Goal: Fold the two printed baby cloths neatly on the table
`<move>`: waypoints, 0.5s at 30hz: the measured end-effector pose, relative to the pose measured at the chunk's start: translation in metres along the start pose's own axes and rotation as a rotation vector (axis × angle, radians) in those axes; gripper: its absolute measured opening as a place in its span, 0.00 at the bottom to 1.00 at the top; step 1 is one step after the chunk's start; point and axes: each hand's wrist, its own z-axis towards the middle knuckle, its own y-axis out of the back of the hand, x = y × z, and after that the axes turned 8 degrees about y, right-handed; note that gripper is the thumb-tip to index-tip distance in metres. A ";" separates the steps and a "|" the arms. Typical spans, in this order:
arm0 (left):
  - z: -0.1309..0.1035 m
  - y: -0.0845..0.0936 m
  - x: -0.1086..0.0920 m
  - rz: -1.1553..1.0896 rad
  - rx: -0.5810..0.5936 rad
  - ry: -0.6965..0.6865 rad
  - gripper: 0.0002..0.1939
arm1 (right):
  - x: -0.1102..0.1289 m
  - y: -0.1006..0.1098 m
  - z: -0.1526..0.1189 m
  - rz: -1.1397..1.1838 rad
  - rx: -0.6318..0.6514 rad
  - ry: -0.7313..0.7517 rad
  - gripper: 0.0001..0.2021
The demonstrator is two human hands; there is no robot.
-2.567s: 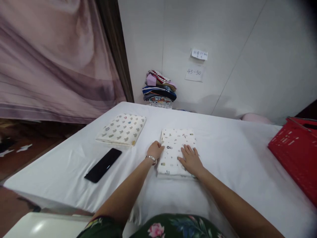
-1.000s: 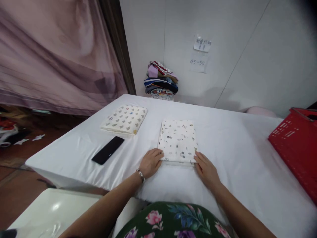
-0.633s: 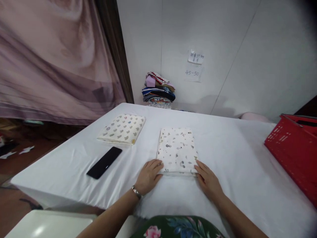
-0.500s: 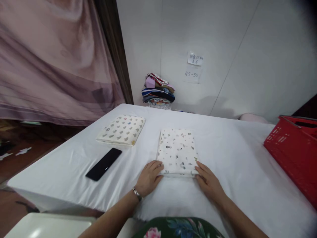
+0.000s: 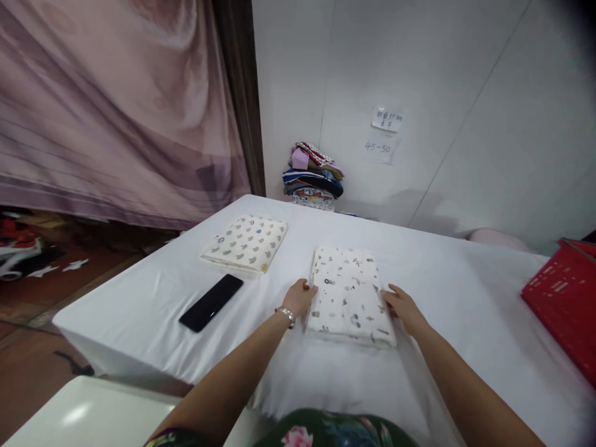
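Note:
A white folded cloth (image 5: 349,298) with small grey, green and dark prints lies in front of me on the white-covered table. My left hand (image 5: 299,298) grips its left edge, fingers curled at the side; a silvery bracelet circles that wrist. On the opposite edge, my right hand (image 5: 405,309) holds the cloth with the fingertips on top and the thumb partly hidden. Farther left lies a second folded cloth (image 5: 249,243), cream with grey motifs, apart from both hands. Between it and my left forearm is a black phone (image 5: 212,302).
A red plastic basket (image 5: 561,304) stands at the table's right side. Beyond the far edge, a pile of folded fabrics (image 5: 313,177) sits against the wall. A pinkish curtain (image 5: 121,112) hangs at left; a pale stool (image 5: 93,413) is at the lower left.
Both hands have moved from the near corners of the cloth up along its sides. The cloth sits slightly turned, and the camera view has shifted left.

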 end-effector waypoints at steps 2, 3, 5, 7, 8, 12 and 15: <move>0.008 -0.002 -0.006 -0.031 0.027 0.063 0.32 | 0.003 -0.003 0.011 0.010 0.014 -0.023 0.38; 0.012 -0.002 -0.009 -0.040 0.036 0.084 0.33 | 0.005 -0.004 0.015 0.017 0.022 -0.027 0.40; 0.018 -0.003 -0.014 -0.049 0.058 0.110 0.32 | 0.008 -0.006 0.022 0.046 0.033 -0.052 0.42; 0.023 -0.003 -0.018 -0.059 0.096 0.138 0.28 | 0.011 -0.009 0.026 0.110 0.082 -0.097 0.41; 0.026 -0.004 -0.020 -0.064 0.119 0.151 0.26 | 0.012 -0.010 0.027 0.151 0.128 -0.121 0.39; 0.032 -0.005 -0.026 -0.090 0.189 0.184 0.21 | 0.017 -0.015 0.027 0.269 0.279 -0.176 0.25; 0.035 -0.006 -0.028 -0.107 0.187 0.172 0.17 | 0.017 -0.017 0.026 0.271 0.263 -0.150 0.21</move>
